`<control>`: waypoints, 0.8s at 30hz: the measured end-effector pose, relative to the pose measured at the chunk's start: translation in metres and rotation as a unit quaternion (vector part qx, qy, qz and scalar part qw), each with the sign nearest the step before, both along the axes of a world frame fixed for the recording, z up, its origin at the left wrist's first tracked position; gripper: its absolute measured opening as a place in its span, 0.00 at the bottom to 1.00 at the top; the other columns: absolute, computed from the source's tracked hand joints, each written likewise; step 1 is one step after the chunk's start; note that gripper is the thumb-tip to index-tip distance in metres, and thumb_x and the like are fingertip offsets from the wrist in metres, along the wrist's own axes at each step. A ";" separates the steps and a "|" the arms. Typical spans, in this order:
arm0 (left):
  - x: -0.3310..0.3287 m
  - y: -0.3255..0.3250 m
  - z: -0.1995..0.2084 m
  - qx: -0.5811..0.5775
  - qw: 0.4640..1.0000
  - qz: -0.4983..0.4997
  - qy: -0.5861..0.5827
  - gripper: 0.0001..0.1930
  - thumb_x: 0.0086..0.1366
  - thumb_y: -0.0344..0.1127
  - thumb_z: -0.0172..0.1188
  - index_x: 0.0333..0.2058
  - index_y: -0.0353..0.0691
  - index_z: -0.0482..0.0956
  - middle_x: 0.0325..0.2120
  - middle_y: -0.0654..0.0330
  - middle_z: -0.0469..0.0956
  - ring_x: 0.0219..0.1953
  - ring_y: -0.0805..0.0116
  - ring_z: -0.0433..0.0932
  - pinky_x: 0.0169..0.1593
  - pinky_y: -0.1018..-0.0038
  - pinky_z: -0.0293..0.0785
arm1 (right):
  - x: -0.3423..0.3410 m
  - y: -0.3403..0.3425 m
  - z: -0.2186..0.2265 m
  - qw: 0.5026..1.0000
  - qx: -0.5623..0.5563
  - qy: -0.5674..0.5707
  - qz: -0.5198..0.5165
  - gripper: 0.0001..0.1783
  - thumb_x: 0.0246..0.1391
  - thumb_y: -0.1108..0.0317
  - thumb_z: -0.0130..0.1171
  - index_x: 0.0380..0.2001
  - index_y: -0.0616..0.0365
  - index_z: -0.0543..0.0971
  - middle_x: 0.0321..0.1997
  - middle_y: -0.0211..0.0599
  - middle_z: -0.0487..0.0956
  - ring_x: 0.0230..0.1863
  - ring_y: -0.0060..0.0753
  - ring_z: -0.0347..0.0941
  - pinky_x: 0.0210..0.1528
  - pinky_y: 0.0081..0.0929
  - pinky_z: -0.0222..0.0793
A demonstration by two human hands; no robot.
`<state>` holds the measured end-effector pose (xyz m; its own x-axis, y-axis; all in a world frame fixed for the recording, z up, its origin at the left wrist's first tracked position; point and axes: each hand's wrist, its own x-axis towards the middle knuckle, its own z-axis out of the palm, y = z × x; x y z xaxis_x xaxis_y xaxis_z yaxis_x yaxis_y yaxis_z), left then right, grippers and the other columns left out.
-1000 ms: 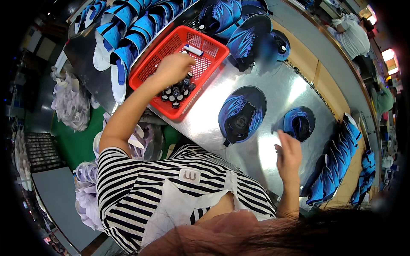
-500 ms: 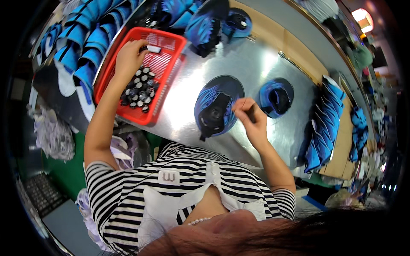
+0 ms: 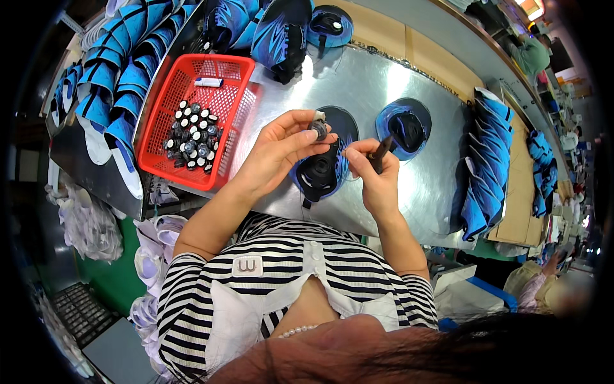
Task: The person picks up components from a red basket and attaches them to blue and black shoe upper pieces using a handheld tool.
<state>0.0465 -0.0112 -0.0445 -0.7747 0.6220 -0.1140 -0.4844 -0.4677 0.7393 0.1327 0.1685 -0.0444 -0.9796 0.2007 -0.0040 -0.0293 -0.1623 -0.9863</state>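
My left hand (image 3: pixel 288 148) is closed, pinching a small round black dial (image 3: pixel 318 128) with a pale tip above it. Close by, my right hand (image 3: pixel 377 176) grips a slim dark handled tool (image 3: pixel 381 153); its exact kind is unclear. Both hands hover over a blue-and-black shoe upper (image 3: pixel 317 176) lying on the metal table, partly hidden by my fingers. A round black part sits on its near end. Beyond my right hand lies a second blue-and-black upper (image 3: pixel 404 128). To the left, a red plastic basket (image 3: pixel 245 80) holds several black-and-white dials (image 3: pixel 192 137).
A white-and-blue marker (image 3: pixel 208 82) lies in the basket. More uppers (image 3: pixel 279 38) stand at the table's far edge. Overlapping blue uppers line the left side, and another stack (image 3: pixel 489 166) lies at the right. Cardboard (image 3: pixel 441 67) borders the table's back edge.
My left hand has come out of the red basket to the middle upper, with a dial in its fingers. A dark tool now shows in my right hand. The view has shifted slightly.
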 end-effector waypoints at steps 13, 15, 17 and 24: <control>0.002 -0.002 -0.010 -0.053 0.996 0.020 0.073 0.16 0.62 0.25 0.57 0.50 0.33 0.72 0.41 0.60 0.77 0.46 0.73 0.74 0.54 0.76 0.67 | -0.010 0.000 -0.003 0.994 -0.087 -0.042 0.042 0.05 0.58 0.71 0.56 0.30 0.60 0.76 0.28 0.25 0.75 0.28 0.13 0.66 0.32 0.15 0.62; -0.003 -0.007 -0.015 -0.046 0.995 -0.004 0.093 0.16 0.62 0.25 0.58 0.49 0.33 0.73 0.41 0.60 0.77 0.46 0.73 0.74 0.54 0.76 0.67 | -0.012 0.000 -0.003 0.993 -0.096 -0.045 0.044 0.06 0.58 0.71 0.56 0.29 0.61 0.76 0.26 0.26 0.73 0.26 0.15 0.64 0.31 0.17 0.60; -0.003 -0.009 -0.013 -0.040 0.996 -0.013 0.076 0.16 0.62 0.25 0.57 0.49 0.33 0.73 0.41 0.60 0.77 0.46 0.74 0.74 0.52 0.77 0.68 | -0.013 0.000 -0.004 0.992 -0.102 -0.054 0.047 0.06 0.57 0.71 0.56 0.29 0.62 0.75 0.24 0.26 0.72 0.24 0.16 0.63 0.30 0.18 0.59; -0.006 -0.012 -0.017 -0.037 0.997 -0.025 0.070 0.19 0.63 0.27 0.58 0.54 0.34 0.72 0.43 0.58 0.77 0.45 0.74 0.74 0.51 0.77 0.68 | -0.018 0.001 -0.009 0.991 -0.092 -0.072 0.063 0.06 0.57 0.70 0.57 0.29 0.62 0.76 0.23 0.26 0.71 0.24 0.17 0.63 0.30 0.19 0.60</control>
